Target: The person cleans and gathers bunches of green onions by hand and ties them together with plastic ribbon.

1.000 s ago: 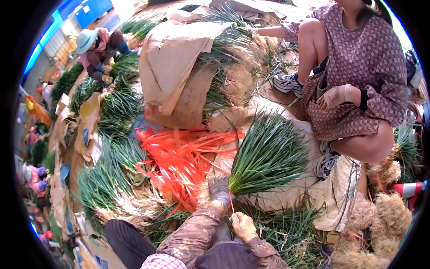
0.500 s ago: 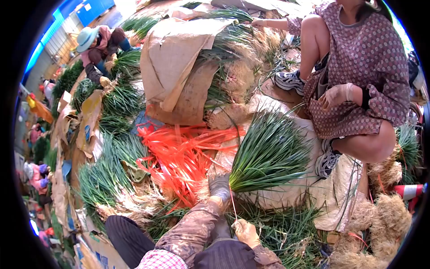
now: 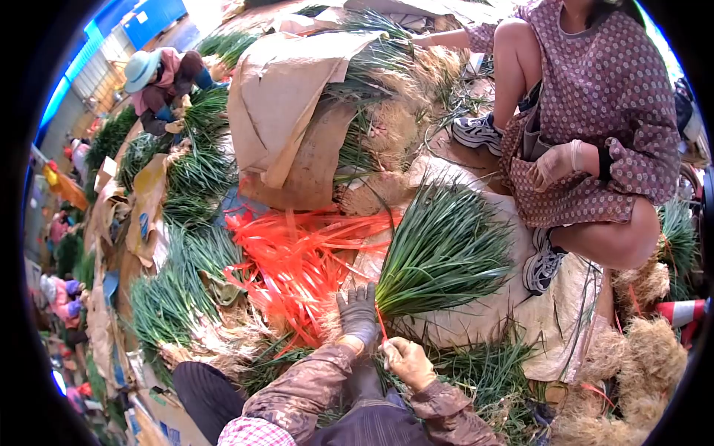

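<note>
Farthest left of my scallion bundle (image 3: 446, 256), a scallion pile (image 3: 178, 290) lies with its pale root ends toward me. Between that and the bundle spreads a heap of red strips (image 3: 290, 260). Next comes my left hand (image 3: 358, 320), gloved in grey, at the bundle's gathered lower left end: the fingers are spread wide, just beside the green stems, and I cannot tell whether the palm presses on them. The bundle's leaves fan out up and right from there, over pale sacking (image 3: 476, 325). Just below the bundle's gathered end, my right hand (image 3: 408, 362), in a yellowish glove, has its fingers pinched on a red strip (image 3: 381, 325) that runs up to the stems. Right of the bundle crouches a co-worker (image 3: 602, 134).
</note>
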`<state>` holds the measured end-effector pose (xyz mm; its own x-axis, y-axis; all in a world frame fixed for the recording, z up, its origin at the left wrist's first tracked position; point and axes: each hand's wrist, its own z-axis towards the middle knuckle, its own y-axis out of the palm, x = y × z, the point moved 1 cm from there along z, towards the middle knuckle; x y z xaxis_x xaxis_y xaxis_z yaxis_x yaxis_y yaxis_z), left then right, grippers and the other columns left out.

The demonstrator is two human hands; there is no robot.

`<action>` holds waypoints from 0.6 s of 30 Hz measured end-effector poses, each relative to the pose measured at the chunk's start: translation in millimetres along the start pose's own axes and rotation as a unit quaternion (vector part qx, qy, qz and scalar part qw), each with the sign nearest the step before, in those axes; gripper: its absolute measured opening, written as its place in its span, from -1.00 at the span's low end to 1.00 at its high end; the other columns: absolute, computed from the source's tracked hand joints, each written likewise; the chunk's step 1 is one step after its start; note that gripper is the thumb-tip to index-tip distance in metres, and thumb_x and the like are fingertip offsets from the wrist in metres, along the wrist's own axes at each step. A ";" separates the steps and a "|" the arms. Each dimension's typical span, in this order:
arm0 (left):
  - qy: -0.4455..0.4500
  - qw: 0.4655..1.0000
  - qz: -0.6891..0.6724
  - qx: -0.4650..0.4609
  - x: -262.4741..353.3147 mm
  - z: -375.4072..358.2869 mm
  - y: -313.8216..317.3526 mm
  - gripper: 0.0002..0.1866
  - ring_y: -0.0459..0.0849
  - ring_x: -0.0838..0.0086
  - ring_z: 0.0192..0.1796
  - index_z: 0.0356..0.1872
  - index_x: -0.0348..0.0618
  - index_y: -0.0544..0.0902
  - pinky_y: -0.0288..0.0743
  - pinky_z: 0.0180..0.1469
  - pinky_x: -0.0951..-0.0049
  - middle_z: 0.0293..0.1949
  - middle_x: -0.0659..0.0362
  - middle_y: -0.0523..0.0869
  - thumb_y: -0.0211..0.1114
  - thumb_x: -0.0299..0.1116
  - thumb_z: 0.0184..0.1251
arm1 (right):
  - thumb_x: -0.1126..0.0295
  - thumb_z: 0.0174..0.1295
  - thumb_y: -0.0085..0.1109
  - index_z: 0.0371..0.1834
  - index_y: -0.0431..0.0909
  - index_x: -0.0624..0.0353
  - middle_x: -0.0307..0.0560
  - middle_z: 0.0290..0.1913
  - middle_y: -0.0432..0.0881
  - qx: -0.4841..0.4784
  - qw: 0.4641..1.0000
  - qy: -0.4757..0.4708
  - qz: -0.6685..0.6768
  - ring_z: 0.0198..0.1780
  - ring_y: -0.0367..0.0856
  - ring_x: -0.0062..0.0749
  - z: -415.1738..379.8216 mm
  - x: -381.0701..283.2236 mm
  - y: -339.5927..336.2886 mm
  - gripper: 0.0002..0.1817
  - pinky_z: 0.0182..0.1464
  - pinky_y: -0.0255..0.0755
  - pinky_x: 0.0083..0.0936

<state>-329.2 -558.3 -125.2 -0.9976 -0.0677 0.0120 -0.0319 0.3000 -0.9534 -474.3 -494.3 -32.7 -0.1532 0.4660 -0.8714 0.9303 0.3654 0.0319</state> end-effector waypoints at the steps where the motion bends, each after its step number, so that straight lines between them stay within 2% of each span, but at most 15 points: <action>1: 0.004 1.000 -0.001 -0.009 -3.6 3.6 -1.0 0.09 0.22 0.15 0.42 0.40 -0.04 0.16 -0.16 0.42 -0.21 0.32 0.06 0.35 0.49 0.10 -0.24 | 0.38 0.39 0.03 -0.25 0.59 0.29 -0.31 -0.55 0.53 0.006 1.000 -0.020 -0.005 -0.55 0.42 -0.73 3.8 16.7 4.3 -0.80 -0.46 0.30 -0.73; 2: 0.007 1.000 0.000 -0.016 -7.6 9.5 -2.7 0.05 0.23 0.16 0.41 0.38 -0.02 0.20 -0.15 0.42 -0.21 0.30 0.07 0.38 0.49 0.08 -0.23 | 0.40 0.38 0.04 -0.27 0.59 0.29 -0.28 -0.50 0.57 0.013 0.998 -0.032 -0.056 -0.51 0.43 -0.72 6.9 31.6 7.0 -0.81 -0.41 0.33 -0.71; 4: 0.003 0.998 -0.013 -0.054 -9.4 22.6 -13.4 -0.13 0.29 0.17 0.37 0.26 -0.01 0.34 -0.05 0.38 -0.17 0.22 0.09 0.45 0.45 0.03 -0.17 | 0.25 0.33 0.04 -0.19 0.61 0.20 0.15 -0.32 0.66 0.057 0.991 -0.042 -0.116 -0.27 0.63 0.03 2.8 44.0 13.2 -0.75 -0.15 0.48 -0.25; 6: 0.016 0.997 -0.027 -0.075 -7.5 22.3 -31.8 -0.26 0.36 0.21 0.31 0.18 0.02 0.41 0.06 0.35 -0.12 0.16 0.09 0.50 0.38 0.00 -0.11 | 0.28 0.33 0.03 -0.27 0.63 0.19 0.16 -0.30 0.66 0.055 0.993 -0.022 -0.106 -0.25 0.63 0.05 -1.4 40.9 13.8 -0.76 -0.15 0.48 -0.24; 7: 0.016 0.996 -0.034 -0.081 -7.8 25.3 -31.6 -0.16 0.40 0.23 0.27 0.15 0.02 0.43 0.14 0.31 -0.07 0.13 0.09 0.52 0.48 0.05 -0.29 | 0.28 0.33 0.02 -0.27 0.63 0.19 0.15 -0.30 0.66 0.058 0.991 -0.020 -0.116 -0.25 0.63 0.04 -7.8 26.3 12.6 -0.77 -0.15 0.48 -0.24; 10: 0.005 0.980 -0.084 -0.181 -7.3 28.7 -41.9 -0.15 0.32 0.17 0.35 0.25 -0.03 0.35 -0.01 0.36 -0.17 0.21 0.09 0.48 0.45 0.03 -0.14 | 0.30 0.33 0.02 -0.28 0.63 0.18 0.13 -0.32 0.67 0.066 0.991 -0.024 -0.114 -0.27 0.64 0.02 -16.1 27.1 12.0 -0.77 -0.17 0.49 -0.25; 13: -0.015 0.979 -0.084 -0.184 -3.4 32.6 -34.5 -0.18 0.34 0.17 0.35 0.24 -0.01 0.37 0.02 0.35 -0.14 0.20 0.09 0.50 0.45 -0.02 -0.12 | 0.31 0.34 0.01 -0.26 0.63 0.18 0.11 -0.32 0.68 0.069 0.991 -0.017 -0.109 -0.27 0.65 0.00 -26.9 32.7 7.5 -0.78 -0.18 0.49 -0.26; 16: -0.025 0.990 -0.051 -0.128 -4.1 35.8 -20.7 -0.16 0.48 0.23 0.25 0.18 0.10 0.47 0.24 0.22 -0.04 0.13 0.12 0.58 0.49 0.06 -0.31 | 0.34 0.35 0.00 -0.22 0.62 0.20 0.10 -0.31 0.69 0.050 0.991 0.005 -0.120 -0.26 0.66 -0.04 -40.5 34.1 4.3 -0.78 -0.18 0.50 -0.28; 18: -0.008 0.971 -0.083 -0.222 -4.8 42.9 -61.8 -0.14 0.51 0.23 0.23 0.19 0.11 0.46 0.27 0.20 -0.06 0.13 0.11 0.58 0.49 0.07 -0.30 | 0.34 0.35 0.00 -0.21 0.62 0.22 0.10 -0.31 0.69 0.036 0.994 0.037 -0.099 -0.26 0.67 -0.06 -55.9 49.2 4.1 -0.78 -0.18 0.50 -0.28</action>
<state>-319.8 -617.3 -79.3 -0.9755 -0.1638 0.1469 -0.2192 0.6648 -0.7141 -496.7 -424.8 -48.1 -0.3565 0.4493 -0.8192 0.9007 0.3983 -0.1735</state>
